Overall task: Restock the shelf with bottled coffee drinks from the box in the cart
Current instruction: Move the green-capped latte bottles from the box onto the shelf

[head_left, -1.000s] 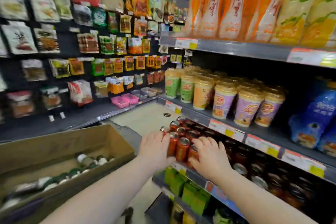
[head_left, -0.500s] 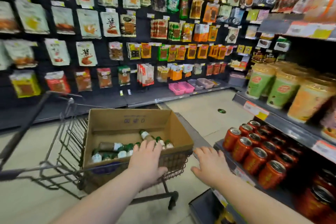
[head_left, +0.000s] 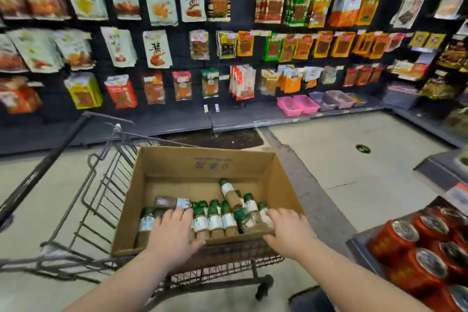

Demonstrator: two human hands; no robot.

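Note:
An open cardboard box (head_left: 202, 163) sits in a wire shopping cart (head_left: 101, 200). Several coffee bottles (head_left: 215, 220) with green caps and white labels stand along the box's near side; two more lie on their sides behind them. My left hand (head_left: 172, 233) reaches over the near box wall with fingers spread, above the left bottles. My right hand (head_left: 288, 232) hangs over the right bottles, fingers straight. Neither hand holds a bottle. The shelf edge (head_left: 359, 243) shows at the lower right.
Red cans (head_left: 415, 256) fill the shelf at the lower right. A black wall of hanging snack packets (head_left: 157, 48) faces me across the aisle, with pink bins (head_left: 297, 105) on its ledge. The cart's handle (head_left: 40, 167) slants up at the left.
My view swung left from the drink shelf to the cart. Both hands left the red cans and moved over the box, now above the bottles.

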